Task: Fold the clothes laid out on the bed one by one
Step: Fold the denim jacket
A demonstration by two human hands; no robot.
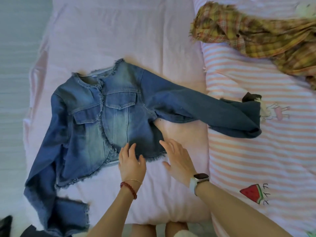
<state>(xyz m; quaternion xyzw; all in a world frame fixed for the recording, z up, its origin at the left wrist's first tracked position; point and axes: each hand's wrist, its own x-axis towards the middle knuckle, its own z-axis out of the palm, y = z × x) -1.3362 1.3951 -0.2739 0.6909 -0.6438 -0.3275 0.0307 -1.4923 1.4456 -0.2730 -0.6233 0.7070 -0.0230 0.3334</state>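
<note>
A cropped blue denim jacket (109, 115) with frayed edges lies front-up on the pink bed sheet (119, 35). One sleeve stretches right onto the striped quilt; the other runs down to the bed's near-left edge. My left hand (130, 161) lies flat on the jacket's lower hem, fingers spread. My right hand (177, 161) hovers or rests just right of the hem on the sheet, fingers apart, holding nothing. A yellow plaid garment (253, 33) lies crumpled at the top right.
A pink-and-white striped quilt (265, 151) with a watermelon print covers the right side of the bed. A small dark item (251, 97) peeks out by the right sleeve's cuff. Dark objects (6, 224) sit at the bottom-left corner, off the bed.
</note>
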